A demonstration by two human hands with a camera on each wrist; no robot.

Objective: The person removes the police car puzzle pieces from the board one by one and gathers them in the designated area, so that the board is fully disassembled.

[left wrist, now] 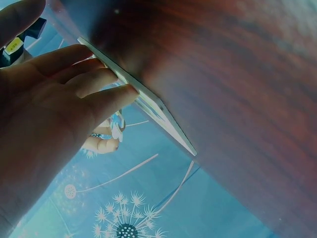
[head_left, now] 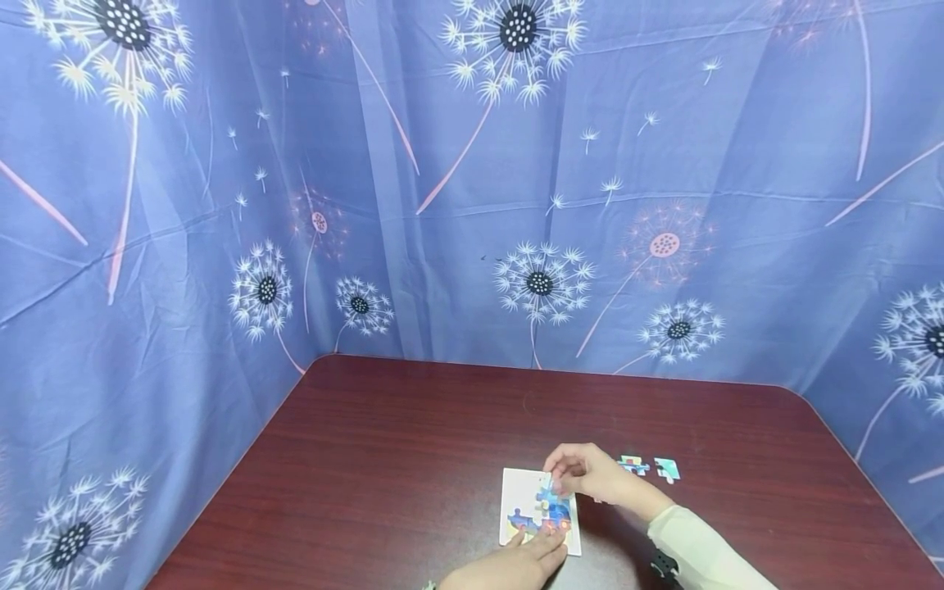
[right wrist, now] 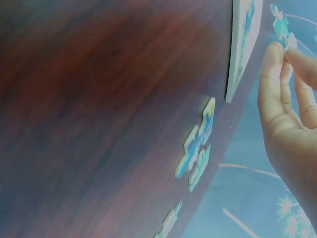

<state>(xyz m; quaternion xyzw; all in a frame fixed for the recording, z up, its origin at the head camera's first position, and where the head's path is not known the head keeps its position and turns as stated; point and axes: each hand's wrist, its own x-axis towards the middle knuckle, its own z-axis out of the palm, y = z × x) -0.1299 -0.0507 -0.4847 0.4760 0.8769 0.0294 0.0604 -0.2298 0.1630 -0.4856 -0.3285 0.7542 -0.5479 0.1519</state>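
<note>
Well short of the far edge of the desk [head_left: 369, 459], a puzzle tray [head_left: 520, 489] held several fitted pieces [head_left: 558, 511]; the left hand [head_left: 516, 563] rested on it, fingers extended; the right hand [head_left: 592, 475] pinched a loose piece [right wrist: 281, 26].

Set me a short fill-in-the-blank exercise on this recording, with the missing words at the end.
1. The person's ____ hand pinches a piece.
2. Of the board's near and far edges, the left hand is at the ____ one.
3. In the head view, the board lies to the ____ of the loose pieces.
4. Beyond the table, the curtain's background colour is ____.

Missing words: right; near; left; blue.
</note>
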